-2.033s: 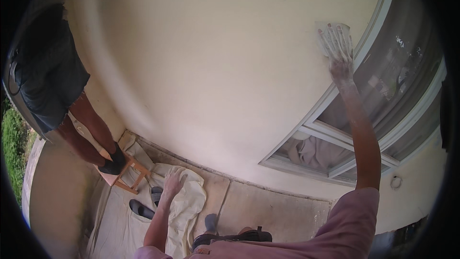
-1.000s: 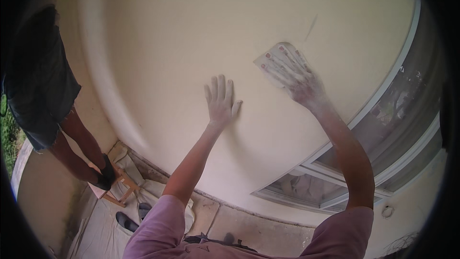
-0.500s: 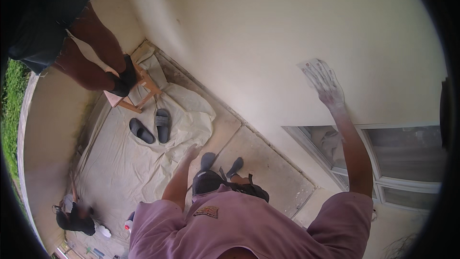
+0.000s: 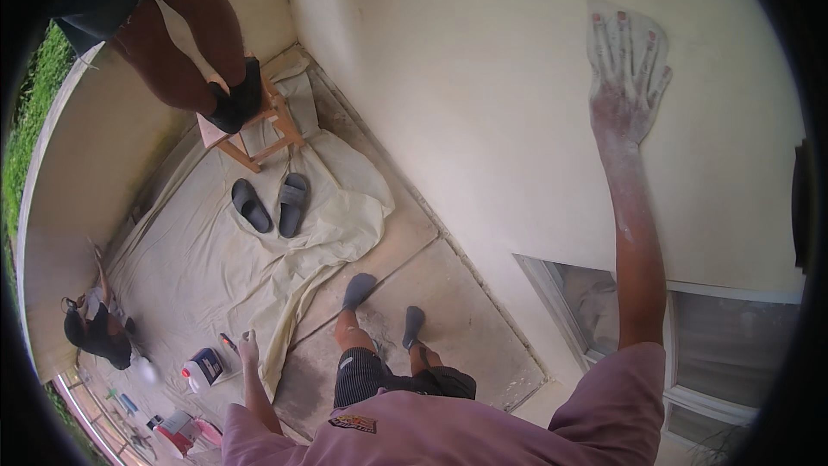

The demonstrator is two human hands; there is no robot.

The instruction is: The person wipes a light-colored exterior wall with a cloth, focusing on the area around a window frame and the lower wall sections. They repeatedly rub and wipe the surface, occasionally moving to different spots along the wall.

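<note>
My right hand (image 4: 624,91) is raised on the pale wall (image 4: 483,78), above the window. Its fingers are spread flat over a thin whitish sheet (image 4: 660,41), which looks like sandpaper, pressed to the wall. White dust coats this hand and forearm. My left hand (image 4: 248,349) hangs low at the left with its fingers loosely stretched. It appears to hold nothing. Close beside it in the picture is a small dark tool with an orange end (image 4: 228,343), seemingly on the drop cloth.
Another person's legs (image 4: 185,52) stand on a wooden stool (image 4: 259,142) at upper left. Grey slides (image 4: 291,204) lie on the drop cloth (image 4: 336,216). A second person (image 4: 97,332) crouches at far left. Near them are a dark blue jug (image 4: 205,366) and a red-and-white container (image 4: 175,433). A window (image 4: 733,336) is at right.
My right hand has slid up the wall with the sheet. My left hand has dropped lower and to the left. The view has shifted, showing more of the containers at lower left.
</note>
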